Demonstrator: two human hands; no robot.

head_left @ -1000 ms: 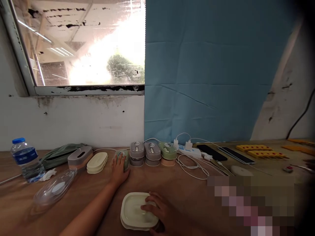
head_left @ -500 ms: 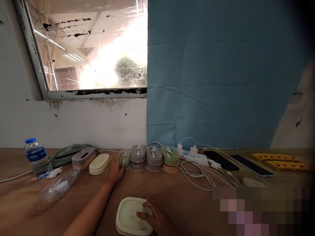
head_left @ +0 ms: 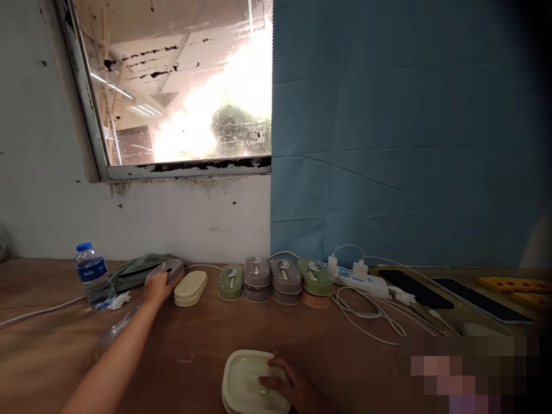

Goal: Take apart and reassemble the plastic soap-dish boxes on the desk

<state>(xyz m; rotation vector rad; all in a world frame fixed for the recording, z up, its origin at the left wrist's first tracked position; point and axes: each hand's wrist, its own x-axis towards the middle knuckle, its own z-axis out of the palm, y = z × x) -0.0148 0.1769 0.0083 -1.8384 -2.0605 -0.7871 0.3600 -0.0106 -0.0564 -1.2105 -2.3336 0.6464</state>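
Observation:
My left hand (head_left: 157,288) reaches across the table to a grey box with a dark oval slot (head_left: 175,268), its fingers curled over the box's near left side. Next to it lies a stack of cream oval lids (head_left: 190,288). Close to me is a cream lunch box (head_left: 245,379) with a recessed top. My right hand (head_left: 288,382) grips its right side, thumb and fingers resting over the top rim. Several lidded boxes stand in a row at the back: a green one (head_left: 230,283), two grey ones (head_left: 257,280) (head_left: 286,282) and a larger green one (head_left: 316,279).
A water bottle (head_left: 94,277), a green pouch (head_left: 137,271) and crumpled tissue (head_left: 119,301) are at left; a clear lid (head_left: 121,328) lies partly behind my left forearm. Rightward are a power strip (head_left: 366,283), white cables (head_left: 371,313), two phones (head_left: 414,288) (head_left: 480,300) and yellow strips (head_left: 513,284).
My left hand has moved left, from beside the small green box to the grey slotted box. My right hand stays on the cream lunch box. The view has shifted slightly left.

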